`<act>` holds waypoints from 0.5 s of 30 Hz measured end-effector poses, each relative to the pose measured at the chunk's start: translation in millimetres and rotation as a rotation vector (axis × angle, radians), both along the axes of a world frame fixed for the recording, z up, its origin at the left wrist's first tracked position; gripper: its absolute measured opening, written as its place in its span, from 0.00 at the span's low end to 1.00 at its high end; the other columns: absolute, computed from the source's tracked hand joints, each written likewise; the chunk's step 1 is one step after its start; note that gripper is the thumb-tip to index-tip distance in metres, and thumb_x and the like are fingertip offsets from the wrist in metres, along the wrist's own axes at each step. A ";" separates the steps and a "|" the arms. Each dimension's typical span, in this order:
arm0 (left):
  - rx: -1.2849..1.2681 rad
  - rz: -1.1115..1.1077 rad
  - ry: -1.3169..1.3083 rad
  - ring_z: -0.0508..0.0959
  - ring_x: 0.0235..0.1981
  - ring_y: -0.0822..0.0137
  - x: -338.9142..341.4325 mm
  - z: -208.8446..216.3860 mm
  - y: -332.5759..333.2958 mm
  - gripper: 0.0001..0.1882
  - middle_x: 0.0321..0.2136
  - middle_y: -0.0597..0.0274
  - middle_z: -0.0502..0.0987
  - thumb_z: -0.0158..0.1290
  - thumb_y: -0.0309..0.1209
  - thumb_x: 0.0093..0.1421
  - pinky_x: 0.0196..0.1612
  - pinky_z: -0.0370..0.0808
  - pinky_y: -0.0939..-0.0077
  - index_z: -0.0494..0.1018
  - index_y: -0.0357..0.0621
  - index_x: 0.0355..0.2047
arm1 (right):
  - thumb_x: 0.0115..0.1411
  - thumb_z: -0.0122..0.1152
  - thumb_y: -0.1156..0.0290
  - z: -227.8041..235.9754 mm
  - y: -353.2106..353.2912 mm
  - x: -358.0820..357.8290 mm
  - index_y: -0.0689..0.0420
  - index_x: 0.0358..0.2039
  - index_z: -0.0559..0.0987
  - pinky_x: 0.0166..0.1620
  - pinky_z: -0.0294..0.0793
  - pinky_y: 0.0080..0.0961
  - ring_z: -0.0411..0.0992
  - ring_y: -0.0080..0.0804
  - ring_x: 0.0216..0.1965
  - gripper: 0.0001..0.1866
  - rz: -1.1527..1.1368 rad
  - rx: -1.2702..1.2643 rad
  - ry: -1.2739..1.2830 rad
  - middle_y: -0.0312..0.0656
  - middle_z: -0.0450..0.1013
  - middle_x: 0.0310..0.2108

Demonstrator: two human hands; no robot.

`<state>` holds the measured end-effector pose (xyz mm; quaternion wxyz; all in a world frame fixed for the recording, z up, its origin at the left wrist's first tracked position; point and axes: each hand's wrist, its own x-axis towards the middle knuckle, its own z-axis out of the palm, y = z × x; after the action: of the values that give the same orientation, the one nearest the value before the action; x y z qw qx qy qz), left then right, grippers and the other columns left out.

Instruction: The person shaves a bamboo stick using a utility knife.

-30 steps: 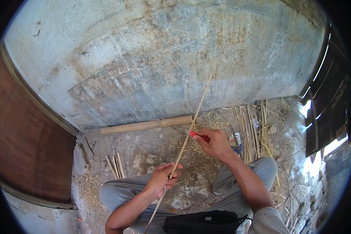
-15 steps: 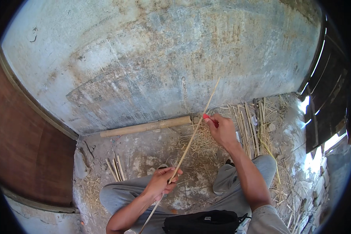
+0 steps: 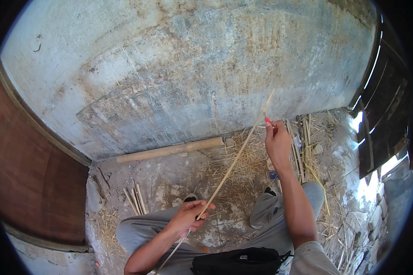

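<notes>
A long thin bamboo strip (image 3: 234, 162) slants from the lower edge up toward the wall. My left hand (image 3: 188, 217) is closed round its lower part, above my left leg. Near the strip's far end, my right hand (image 3: 278, 142) pinches a small red tool (image 3: 267, 120), most of it hidden by the fingers. The tool is beside the strip, close to its tip; whether it touches the strip I cannot tell. A small dark thing shows at my left fingers, too small to name.
A thick bamboo pole (image 3: 170, 150) lies along the foot of the stained wall (image 3: 188, 68). Shavings (image 3: 243, 165) litter the floor between my feet. Cut sticks (image 3: 136, 201) lie at left, more strips (image 3: 306, 142) at right. A black bag (image 3: 238, 261) rests at my lap.
My right hand with the red tool has moved right and farther along the strip toward its tip. The strip's far end has swung right; my left hand has barely moved.
</notes>
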<state>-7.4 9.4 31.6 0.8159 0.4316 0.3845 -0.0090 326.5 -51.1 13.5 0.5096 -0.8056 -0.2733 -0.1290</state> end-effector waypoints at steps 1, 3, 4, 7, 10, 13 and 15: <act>0.001 0.012 -0.020 0.56 0.12 0.84 0.4 -1.4 1.1 0.15 0.22 0.68 0.67 0.43 0.36 0.73 0.11 0.49 0.86 0.72 0.35 0.47 | 0.64 0.60 0.63 4.5 -0.5 -4.0 0.58 0.34 0.80 0.28 0.74 0.38 0.78 0.47 0.23 0.10 0.006 0.000 0.000 0.48 0.77 0.21; 0.005 0.043 -0.010 0.57 0.12 0.84 2.6 -2.0 4.0 0.16 0.22 0.68 0.67 0.43 0.36 0.73 0.11 0.49 0.86 0.72 0.36 0.47 | 0.64 0.61 0.63 13.1 -0.8 -18.2 0.58 0.36 0.80 0.27 0.73 0.32 0.77 0.36 0.22 0.11 0.186 0.063 0.073 0.46 0.77 0.21; 0.009 0.066 -0.002 0.57 0.12 0.84 4.3 -2.7 5.5 0.16 0.22 0.69 0.67 0.43 0.37 0.73 0.11 0.49 0.86 0.72 0.36 0.48 | 0.64 0.61 0.63 12.0 0.0 -26.4 0.58 0.36 0.80 0.27 0.73 0.32 0.77 0.36 0.22 0.11 0.191 0.063 0.071 0.46 0.77 0.21; -0.026 0.128 -0.010 0.57 0.13 0.84 5.2 -6.7 10.8 0.17 0.23 0.69 0.67 0.43 0.38 0.73 0.11 0.50 0.87 0.72 0.37 0.47 | 0.64 0.62 0.62 4.9 1.0 -61.5 0.58 0.37 0.81 0.26 0.72 0.29 0.76 0.30 0.21 0.11 0.413 0.020 0.112 0.44 0.76 0.20; -0.043 0.197 -0.015 0.58 0.14 0.84 8.4 -9.1 13.9 0.16 0.24 0.69 0.67 0.45 0.37 0.72 0.13 0.51 0.88 0.72 0.38 0.49 | 0.63 0.63 0.63 2.9 -3.1 -91.9 0.58 0.37 0.81 0.26 0.73 0.30 0.76 0.31 0.21 0.11 0.627 -0.086 0.189 0.45 0.76 0.21; 0.163 0.120 -0.053 0.59 0.16 0.84 9.6 -11.2 13.0 0.16 0.25 0.71 0.67 0.47 0.36 0.71 0.15 0.52 0.88 0.71 0.38 0.52 | 0.63 0.63 0.63 0.2 -4.8 -107.6 0.58 0.37 0.81 0.27 0.74 0.32 0.77 0.36 0.22 0.11 0.780 -0.161 0.189 0.46 0.77 0.21; 0.187 0.124 -0.061 0.60 0.16 0.84 9.4 -14.8 14.1 0.16 0.25 0.72 0.66 0.48 0.35 0.71 0.15 0.53 0.87 0.71 0.38 0.53 | 0.62 0.64 0.64 -2.2 -5.8 -112.6 0.59 0.37 0.81 0.28 0.75 0.34 0.78 0.41 0.23 0.11 0.834 -0.163 0.158 0.48 0.77 0.23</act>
<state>2.1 23.4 16.9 0.7824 0.4811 0.3849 0.0906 213.8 -56.8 11.3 0.4721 -0.6712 -0.5449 0.1724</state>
